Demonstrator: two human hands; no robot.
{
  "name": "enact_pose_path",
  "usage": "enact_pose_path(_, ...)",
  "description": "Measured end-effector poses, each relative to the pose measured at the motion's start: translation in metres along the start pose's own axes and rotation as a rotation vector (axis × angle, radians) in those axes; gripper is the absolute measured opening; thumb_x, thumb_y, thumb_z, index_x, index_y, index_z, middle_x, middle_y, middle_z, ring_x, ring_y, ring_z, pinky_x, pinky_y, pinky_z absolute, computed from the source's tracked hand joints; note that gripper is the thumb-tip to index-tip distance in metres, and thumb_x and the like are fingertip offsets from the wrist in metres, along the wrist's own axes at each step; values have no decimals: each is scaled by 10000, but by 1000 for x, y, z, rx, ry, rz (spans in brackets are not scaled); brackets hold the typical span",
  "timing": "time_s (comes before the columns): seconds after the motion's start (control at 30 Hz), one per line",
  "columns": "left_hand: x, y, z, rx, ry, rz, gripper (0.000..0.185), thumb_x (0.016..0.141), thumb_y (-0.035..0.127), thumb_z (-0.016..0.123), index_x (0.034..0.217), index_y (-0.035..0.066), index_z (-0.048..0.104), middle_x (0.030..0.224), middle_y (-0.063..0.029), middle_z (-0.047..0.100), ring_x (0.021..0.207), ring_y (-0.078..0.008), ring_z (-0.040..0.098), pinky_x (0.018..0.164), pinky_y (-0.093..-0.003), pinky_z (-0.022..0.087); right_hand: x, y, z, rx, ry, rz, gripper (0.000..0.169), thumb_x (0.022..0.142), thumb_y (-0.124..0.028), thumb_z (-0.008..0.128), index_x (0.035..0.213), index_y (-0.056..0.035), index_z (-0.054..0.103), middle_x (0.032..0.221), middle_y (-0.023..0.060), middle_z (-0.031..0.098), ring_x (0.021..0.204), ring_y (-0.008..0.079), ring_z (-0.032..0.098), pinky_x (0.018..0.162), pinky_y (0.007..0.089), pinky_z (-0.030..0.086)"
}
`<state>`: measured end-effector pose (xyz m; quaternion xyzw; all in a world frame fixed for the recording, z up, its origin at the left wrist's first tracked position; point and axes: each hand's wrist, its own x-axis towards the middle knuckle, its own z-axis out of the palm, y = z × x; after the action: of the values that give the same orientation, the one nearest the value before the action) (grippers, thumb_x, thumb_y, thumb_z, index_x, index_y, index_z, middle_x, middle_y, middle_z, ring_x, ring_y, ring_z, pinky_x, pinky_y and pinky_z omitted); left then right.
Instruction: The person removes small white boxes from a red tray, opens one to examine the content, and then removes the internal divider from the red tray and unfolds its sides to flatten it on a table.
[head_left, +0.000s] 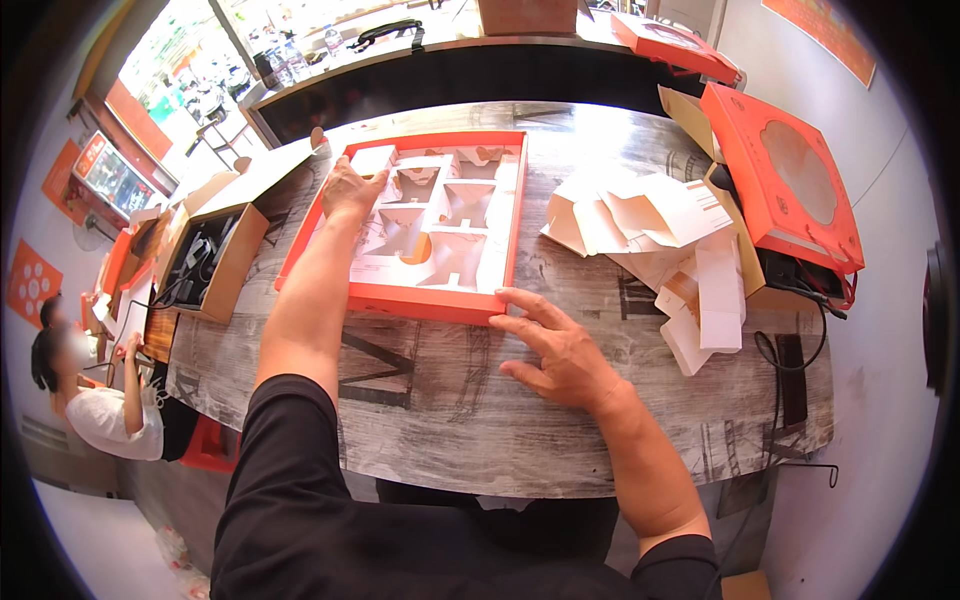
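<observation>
A shallow red cardboard box (420, 306) lies on the wood-patterned table before me. White printed card dividers (430, 206) inside it form several square compartments. My left hand (351, 187) presses at the far left corner of the dividers, over a small white section, its fingertips partly hidden. At the near right corner of the box, my right hand (551, 349) rests its fingertips on the red rim, fingers apart, gripping nothing. To the right lies a loose heap of folded white card pieces (637, 214), with another white card piece (720, 292) below it.
A red lidded gift box (787, 180) sits tilted on an open brown carton (784, 298) at right, with a black cable (817, 352) hanging beside it. At left stands a brown carton (247, 247) holding cables. A person (112, 420) sits beyond the table's left end.
</observation>
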<state>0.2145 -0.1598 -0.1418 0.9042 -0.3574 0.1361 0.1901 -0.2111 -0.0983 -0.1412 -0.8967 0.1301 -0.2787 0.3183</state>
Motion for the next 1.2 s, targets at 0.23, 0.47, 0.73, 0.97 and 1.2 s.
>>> enact_pose_path(0.23,5,-4,-10,-324,272,-145,799,821,546,616,1422,46,449,1293,-206,567,1165,-361,617,965,-426,506,0,1,4,16,7,5,530,774,-140,809,1270,-118,621,1470,73,457,1157,262,582,936,370,550)
enact_pose_path(0.47,-57,26,-68,-1577,-168,-87,559,954,520,571,1269,59,539,1054,-97,656,995,-181,627,902,-421,493,1,-5,1,67,2,35,538,764,-140,782,1269,-100,602,1464,111,476,1310,315,517,1045,392,496)
enact_pose_path(0.73,-214,65,-109,-2070,-706,3,668,1013,547,400,1461,53,386,1397,-143,551,1245,-259,571,1002,-472,480,1,2,3,273,241,71,672,799,-206,809,1395,-120,510,1424,112,498,1100,220,629,834,340,560)
enact_pose_path(0.97,-248,50,-81,-2128,-935,82,707,1001,555,380,1474,30,383,1384,-135,554,1241,-266,563,986,-433,478,1,5,-11,285,563,-3,686,821,-236,814,1406,-71,495,1402,115,504,1031,182,609,764,297,539)
enact_pose_path(1.2,-264,48,-74,-1858,-967,188,737,1025,566,368,1507,8,358,1459,-123,504,1367,-242,450,1146,-418,306,2,1,-15,157,569,-132,563,805,-174,804,1302,-47,572,1302,123,572,1070,211,602,788,311,527)
